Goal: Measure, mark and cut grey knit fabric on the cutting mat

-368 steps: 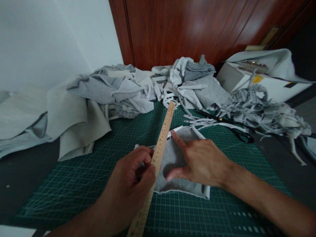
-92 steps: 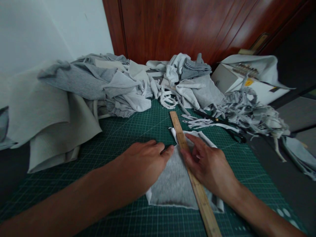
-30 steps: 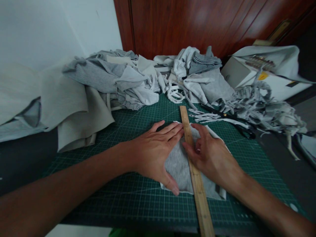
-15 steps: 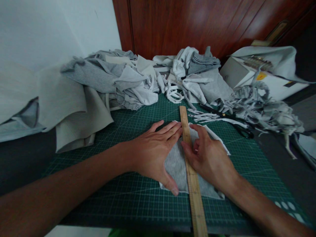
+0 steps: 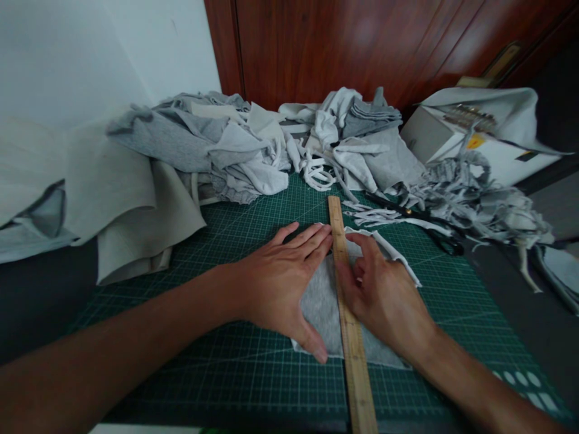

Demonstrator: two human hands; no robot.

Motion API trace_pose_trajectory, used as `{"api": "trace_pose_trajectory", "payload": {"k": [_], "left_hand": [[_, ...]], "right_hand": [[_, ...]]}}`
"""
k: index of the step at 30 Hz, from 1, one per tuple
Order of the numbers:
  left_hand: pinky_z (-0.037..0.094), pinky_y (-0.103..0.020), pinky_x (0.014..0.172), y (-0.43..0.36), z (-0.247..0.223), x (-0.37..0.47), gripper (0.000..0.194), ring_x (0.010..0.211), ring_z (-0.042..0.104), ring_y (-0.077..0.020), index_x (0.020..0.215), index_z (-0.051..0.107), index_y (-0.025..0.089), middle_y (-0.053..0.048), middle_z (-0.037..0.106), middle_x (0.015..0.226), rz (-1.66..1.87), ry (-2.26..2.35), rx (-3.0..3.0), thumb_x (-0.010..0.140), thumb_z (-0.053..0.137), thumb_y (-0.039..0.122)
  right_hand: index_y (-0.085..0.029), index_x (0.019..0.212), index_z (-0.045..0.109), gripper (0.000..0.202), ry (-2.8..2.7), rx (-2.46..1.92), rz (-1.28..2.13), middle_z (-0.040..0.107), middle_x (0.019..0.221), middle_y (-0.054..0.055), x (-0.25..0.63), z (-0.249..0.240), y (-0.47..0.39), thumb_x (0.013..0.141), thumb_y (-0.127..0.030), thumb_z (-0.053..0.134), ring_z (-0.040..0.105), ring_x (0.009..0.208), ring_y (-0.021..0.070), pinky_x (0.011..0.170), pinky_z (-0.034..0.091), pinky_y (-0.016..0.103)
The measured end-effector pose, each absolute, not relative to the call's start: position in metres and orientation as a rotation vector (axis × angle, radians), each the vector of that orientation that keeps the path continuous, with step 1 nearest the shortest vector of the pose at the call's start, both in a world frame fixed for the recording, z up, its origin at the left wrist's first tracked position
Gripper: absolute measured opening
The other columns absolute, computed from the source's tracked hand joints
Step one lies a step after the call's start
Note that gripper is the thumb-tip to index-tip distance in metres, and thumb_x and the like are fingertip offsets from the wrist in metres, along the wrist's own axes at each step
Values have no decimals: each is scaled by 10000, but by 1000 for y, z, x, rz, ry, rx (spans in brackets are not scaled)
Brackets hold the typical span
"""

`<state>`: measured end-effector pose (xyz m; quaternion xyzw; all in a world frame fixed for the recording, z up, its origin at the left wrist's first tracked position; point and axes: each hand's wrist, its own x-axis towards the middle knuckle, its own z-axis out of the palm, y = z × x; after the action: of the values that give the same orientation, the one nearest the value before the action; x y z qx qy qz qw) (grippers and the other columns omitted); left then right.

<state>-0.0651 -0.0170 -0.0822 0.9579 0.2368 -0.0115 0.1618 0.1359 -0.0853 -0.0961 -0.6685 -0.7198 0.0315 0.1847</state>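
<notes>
A piece of grey knit fabric (image 5: 319, 301) with pale edges lies flat on a green gridded cutting mat (image 5: 253, 367). Across it, running lengthwise away from me, is a wooden ruler (image 5: 356, 361) whose near end leaves the bottom of the view. My left hand (image 5: 284, 280) rests spread and palm down on the fabric, its fingertips at the ruler's left edge. My right hand (image 5: 384, 280) is on the ruler's other side, thumb across the wood and index finger stretched along its right edge. Its other fingers are curled, and what is under them is hidden.
Black-handled scissors (image 5: 416, 217) lie behind my right hand, beside thin fabric strips (image 5: 375, 216). Grey cloth heaps (image 5: 217, 138) line the back, with tangled scraps (image 5: 488, 199) at right. A white box (image 5: 470, 144) stands there. Stiff beige sheets (image 5: 154, 223) hang at left.
The view has shifted slightly. My right index finger and thumb have moved a little against the ruler; my left hand, the fabric and the ruler stay in nearly the same place.
</notes>
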Motion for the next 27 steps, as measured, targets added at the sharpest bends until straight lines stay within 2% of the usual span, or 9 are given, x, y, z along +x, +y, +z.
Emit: {"api": "trace_pose_trajectory", "payload": {"k": [12, 19, 27], "left_hand": [[-54, -612, 1282, -20, -77, -67, 1374, 1630, -49, -369, 1659, 34, 34, -233, -56, 1734, -76, 728, 2714, 719, 633, 838], [-129, -545, 1284, -18, -75, -67, 1381, 1625, -82, -367, 1668, 29, 56, -198, -93, 1737, -128, 739, 2649, 715, 580, 891], [-150, -535, 1281, -19, -77, -69, 1359, 1626, -100, -341, 1666, 12, 46, -179, -135, 1728, -130, 745, 2661, 744, 517, 907]], "right_hand": [[-62, 1329, 610, 447, -2025, -1818, 38, 680, 572, 52, 140, -102, -89, 1017, -316, 417, 645, 475, 247, 500, 394, 338], [-79, 1316, 617, 415, -2029, -1812, 17, 691, 568, 43, 142, -106, -89, 1017, -304, 436, 654, 456, 235, 479, 392, 316], [-98, 1302, 639, 412, -2039, -1827, 38, 724, 604, 66, 138, -104, -87, 1028, -307, 414, 684, 474, 247, 484, 393, 321]]}}
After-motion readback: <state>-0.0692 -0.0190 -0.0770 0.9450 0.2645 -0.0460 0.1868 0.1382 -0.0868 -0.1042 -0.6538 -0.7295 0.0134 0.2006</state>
